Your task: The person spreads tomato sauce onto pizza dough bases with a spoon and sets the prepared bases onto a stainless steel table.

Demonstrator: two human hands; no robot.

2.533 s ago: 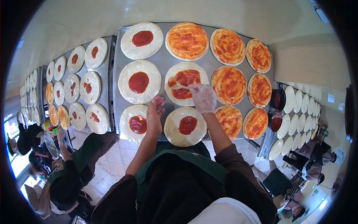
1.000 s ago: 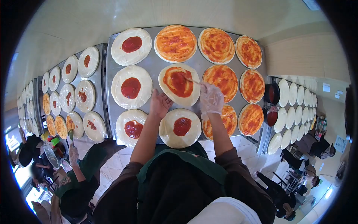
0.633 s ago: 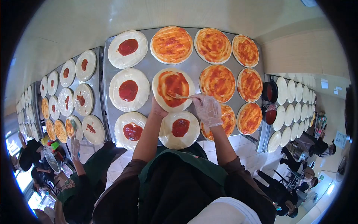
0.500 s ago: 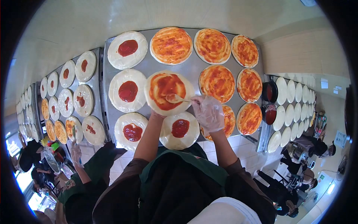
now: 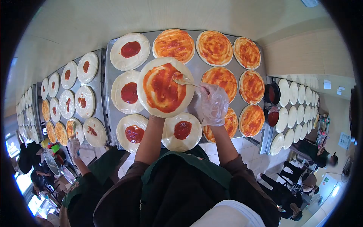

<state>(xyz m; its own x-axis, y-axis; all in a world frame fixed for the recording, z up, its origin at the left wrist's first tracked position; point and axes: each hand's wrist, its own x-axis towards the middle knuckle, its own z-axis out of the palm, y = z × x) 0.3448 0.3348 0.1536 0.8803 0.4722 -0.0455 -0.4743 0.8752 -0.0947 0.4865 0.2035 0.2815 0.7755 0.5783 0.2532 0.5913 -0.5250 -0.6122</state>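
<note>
A round pizza base (image 5: 145, 94) smeared with red sauce is raised above the tray, resting on my left hand (image 5: 156, 119). The dough covers that hand's fingers; only the part near the wrist shows. My right hand (image 5: 213, 106), in a clear plastic glove, grips a spoon (image 5: 183, 78) by its handle. The spoon's bowl touches the sauce at the upper right of the base. Sauce is spread in uneven streaks, with a pale dough rim around it. Nearest below is another base (image 5: 172, 140) with a red pool of sauce in its middle.
The metal tray (image 5: 195, 102) carries sauce-covered bases at the right and back, and bases with sauce pools at the left. Dark sauce pots (image 5: 272, 93) stand at its right edge. More trays of bases flank it. A co-worker's gloved hand (image 5: 74, 147) works at the left tray.
My left hand has lifted the pizza base nearer and tilted it. The spoon has moved up and right across the sauce, spreading it wider. My right hand has turned and shifted slightly up.
</note>
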